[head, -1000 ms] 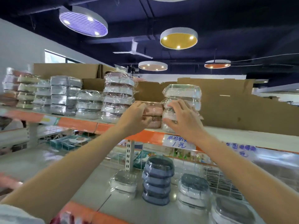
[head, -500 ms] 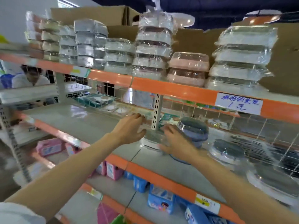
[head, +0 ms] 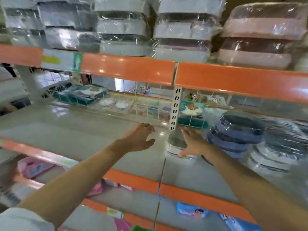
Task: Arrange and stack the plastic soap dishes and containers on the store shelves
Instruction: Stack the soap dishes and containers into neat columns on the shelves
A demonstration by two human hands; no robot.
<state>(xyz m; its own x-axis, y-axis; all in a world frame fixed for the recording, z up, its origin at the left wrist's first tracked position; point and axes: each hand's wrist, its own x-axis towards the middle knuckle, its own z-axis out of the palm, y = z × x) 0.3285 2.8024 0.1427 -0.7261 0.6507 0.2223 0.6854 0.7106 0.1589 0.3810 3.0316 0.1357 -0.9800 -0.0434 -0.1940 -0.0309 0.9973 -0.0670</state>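
1. Left hand: centre of the frame, above the bare grey middle shelf. Fingers spread and slightly bent, thumb apart, holding nothing. It sits just left of the clear-wrapped soap dish; whether it touches the shelf cannot be told.

2. Right hand: just right of centre, fingers extended and splayed over the right side of that soap dish, thumb pointing toward the dish's near lower edge. It rests on or against the wrap; no curl round the dish is visible.

3. The soap dish stands flat on the middle shelf, at the foot of the perforated white upright. It has a dark top and a pale base. The hand covers much of it and the frame is blurred, so its long axis cannot be told.

4. Right of the dish, near it, a stack of blue containers stands upright, dark lid on top. Further wrapped dishes lie at the right edge, heavily blurred.

5. Upper shelf, top of the frame: stacks of wrapped grey-white dishes from left to centre, and a pink stack at upper right. All lie flat, long sides along the orange shelf edge.

6. Lower shelves, bottom of the frame: pink packets at left, blue packets at right.
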